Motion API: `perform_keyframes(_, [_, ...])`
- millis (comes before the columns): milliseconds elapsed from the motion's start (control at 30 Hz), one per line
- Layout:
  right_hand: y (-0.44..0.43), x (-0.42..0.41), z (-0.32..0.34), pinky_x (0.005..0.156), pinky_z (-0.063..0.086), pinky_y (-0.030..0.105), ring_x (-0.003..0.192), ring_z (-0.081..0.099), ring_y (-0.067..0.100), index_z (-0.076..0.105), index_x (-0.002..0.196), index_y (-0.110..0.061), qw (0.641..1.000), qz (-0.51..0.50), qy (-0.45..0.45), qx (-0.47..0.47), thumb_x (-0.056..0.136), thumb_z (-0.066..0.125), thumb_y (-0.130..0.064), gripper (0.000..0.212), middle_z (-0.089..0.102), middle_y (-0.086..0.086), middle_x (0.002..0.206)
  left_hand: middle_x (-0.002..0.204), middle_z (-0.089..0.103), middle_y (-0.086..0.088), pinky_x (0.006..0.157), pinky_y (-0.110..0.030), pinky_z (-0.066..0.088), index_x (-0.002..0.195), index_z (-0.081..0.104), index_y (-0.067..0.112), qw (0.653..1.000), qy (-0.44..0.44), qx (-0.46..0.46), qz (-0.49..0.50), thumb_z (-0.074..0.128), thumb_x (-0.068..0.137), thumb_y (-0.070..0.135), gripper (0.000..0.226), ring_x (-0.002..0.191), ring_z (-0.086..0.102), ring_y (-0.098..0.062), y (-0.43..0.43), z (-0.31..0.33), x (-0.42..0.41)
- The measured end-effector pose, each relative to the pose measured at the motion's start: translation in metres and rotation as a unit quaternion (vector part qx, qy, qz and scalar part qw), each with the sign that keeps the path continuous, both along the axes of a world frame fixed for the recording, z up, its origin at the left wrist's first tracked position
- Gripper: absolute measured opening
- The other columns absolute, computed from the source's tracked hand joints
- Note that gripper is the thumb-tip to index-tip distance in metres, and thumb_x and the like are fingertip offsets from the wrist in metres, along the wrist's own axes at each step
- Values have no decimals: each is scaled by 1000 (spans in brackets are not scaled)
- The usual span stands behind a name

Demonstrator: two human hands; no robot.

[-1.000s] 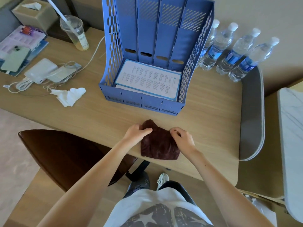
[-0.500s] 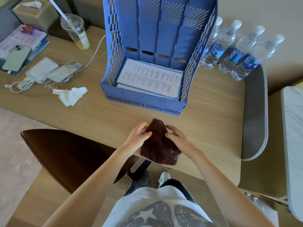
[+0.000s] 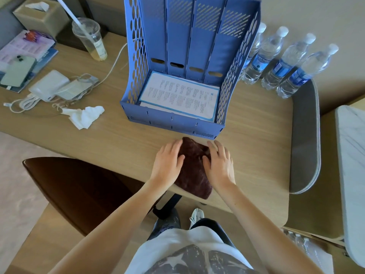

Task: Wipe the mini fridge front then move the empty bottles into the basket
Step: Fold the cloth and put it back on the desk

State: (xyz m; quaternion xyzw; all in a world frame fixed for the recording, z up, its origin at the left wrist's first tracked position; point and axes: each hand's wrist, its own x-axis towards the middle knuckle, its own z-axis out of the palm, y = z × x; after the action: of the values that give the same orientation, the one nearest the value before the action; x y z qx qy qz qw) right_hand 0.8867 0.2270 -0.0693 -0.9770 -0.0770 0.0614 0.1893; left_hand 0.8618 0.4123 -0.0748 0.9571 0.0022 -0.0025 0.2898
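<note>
Surface first: the long pale wooden desk surface (image 3: 122, 139) carries everything you need, and no mini fridge shows in this view, so you will have to turn away from it to begin wiping. The tall blue perforated plastic file rack (image 3: 189, 62) stands at the middle with a printed white sheet (image 3: 179, 95) lying in its base; if it serves as the basket, it has room above that sheet. To its right, against the wall, four clear plastic water bottles with white caps and blue labels (image 3: 280, 62) stand in a row; whether they are empty is hard to tell from here.

Just in front of the rack lies the dark brown folded cloth (image 3: 194, 169), its near corner hanging over the desk edge. Your left hand (image 3: 167, 165) and right hand (image 3: 219, 165) rest flat on its two sides, fingers spread, pressing rather than gripping.

Smooth it into a firm, even pad before lifting, keep the folds tucked under, and gather it with one hand so a clean face meets the fridge front.
</note>
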Motion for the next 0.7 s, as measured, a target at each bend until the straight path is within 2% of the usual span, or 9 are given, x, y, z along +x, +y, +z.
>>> perform_keyframes(100, [0,-31,-8,117,34,52,144,38,36,45,148,-6,997,59,-44,-9,99,50,-36,58,44,15,153,160,34,-4,121,-44,26,153,37,13,974,-52,158,-156,40,101,36,56,149,30,-24,3,-10,-16])
perform_keyframes(233, [5,-54,-28,124,19,48,152,21,29,26,157,-8,991,107,18,-74,99,32,-55,75,29,14,162,165,18,-3,124,-45,11,157,16,15,950,13,242,-199,22,103,46,63,153,13,-21,2,-26,-27])
perform_keyframes(300, [7,-52,-35,125,13,45,154,13,27,18,160,-10,990,113,31,-77,99,30,-58,78,21,12,165,166,10,-3,125,-45,7,158,10,15,945,29,261,-194,15,103,49,65,154,7,-21,4,-31,-27])
perform_keyframes(367, [11,-44,-37,125,15,46,154,12,26,17,160,-11,989,127,30,-72,99,31,-58,78,19,12,166,167,5,-3,125,-46,4,158,6,15,943,41,274,-184,12,102,51,67,154,4,-21,8,-33,-24])
perform_keyframes(500, [20,-30,-36,126,10,44,154,7,24,13,160,-13,986,149,27,-75,99,27,-59,78,15,10,167,166,14,-5,125,-47,15,156,11,14,946,35,276,-165,15,102,52,66,153,14,-22,19,-32,-19])
perform_keyframes(600, [24,-28,-34,125,6,41,155,8,25,14,160,-14,987,148,32,-62,99,28,-59,77,15,9,167,166,13,-5,125,-47,15,155,9,14,949,45,262,-171,19,102,51,66,153,14,-22,23,-29,-16])
perform_keyframes(700, [22,-28,-26,126,6,40,155,11,23,20,160,-16,991,129,45,-17,101,39,-53,72,19,7,166,167,3,-5,125,-45,8,157,5,14,946,70,251,-191,21,104,50,66,154,6,-23,22,-22,-13])
